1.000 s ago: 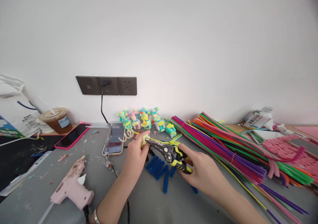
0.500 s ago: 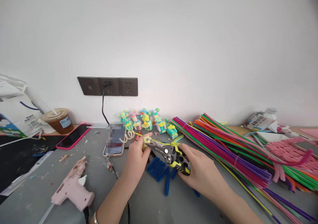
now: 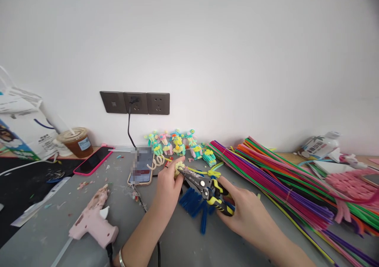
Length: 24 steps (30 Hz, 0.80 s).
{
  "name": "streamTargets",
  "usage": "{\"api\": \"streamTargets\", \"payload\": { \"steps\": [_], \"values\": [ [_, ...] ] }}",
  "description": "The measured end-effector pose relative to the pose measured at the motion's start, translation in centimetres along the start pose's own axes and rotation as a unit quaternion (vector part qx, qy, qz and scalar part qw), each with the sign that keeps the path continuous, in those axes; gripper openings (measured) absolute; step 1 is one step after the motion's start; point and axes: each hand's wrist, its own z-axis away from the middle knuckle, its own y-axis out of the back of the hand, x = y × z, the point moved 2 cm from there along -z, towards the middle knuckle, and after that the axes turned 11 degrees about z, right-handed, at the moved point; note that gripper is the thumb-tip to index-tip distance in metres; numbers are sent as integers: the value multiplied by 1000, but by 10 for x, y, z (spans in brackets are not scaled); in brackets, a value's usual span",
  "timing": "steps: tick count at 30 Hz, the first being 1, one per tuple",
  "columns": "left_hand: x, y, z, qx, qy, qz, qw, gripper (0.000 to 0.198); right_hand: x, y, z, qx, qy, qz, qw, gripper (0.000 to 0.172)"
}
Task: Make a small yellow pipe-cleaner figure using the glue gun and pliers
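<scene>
My left hand (image 3: 170, 182) pinches a small pale-yellow fuzzy piece (image 3: 179, 167) that looks like twisted pipe cleaner. Black pliers with yellow-trimmed handles (image 3: 204, 184) are in my right hand (image 3: 244, 202), its fingers wrapped round the grips. Their jaw tips point left and meet the yellow piece at my left fingertips; whether they bite into it, I cannot tell. Just below the pliers lie several folded dark-blue pipe cleaner pieces (image 3: 192, 202) on the grey table. A looped yellow-green pipe cleaner (image 3: 213, 173) is behind the handles.
Small pastel pipe cleaner figures (image 3: 177, 142) stand along the wall. To the right spread long pipe cleaner bundles (image 3: 266, 180). On the left are a pink glue gun (image 3: 94, 219), a phone (image 3: 142, 166), a pink-edged phone (image 3: 93, 161) and a drink cup (image 3: 77, 142).
The whole view has shifted slightly, so things appear further right. Both hands keep nearly the same pose, with the pliers still at the yellow piece.
</scene>
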Motion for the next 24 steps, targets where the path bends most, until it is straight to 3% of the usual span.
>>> {"api": "streamTargets", "payload": {
  "steps": [13,18,24],
  "values": [
    [0,1,-1,-4,8,-24,1000,42,2,-4,-2,9,3,19,1000,41],
    [4,-2,-3,-37,45,85,995,39,11,-2,-6,39,12,-3,999,39],
    [7,4,-8,-124,89,205,967,36,22,4,-10,70,25,-9,997,42]
  ]
}}
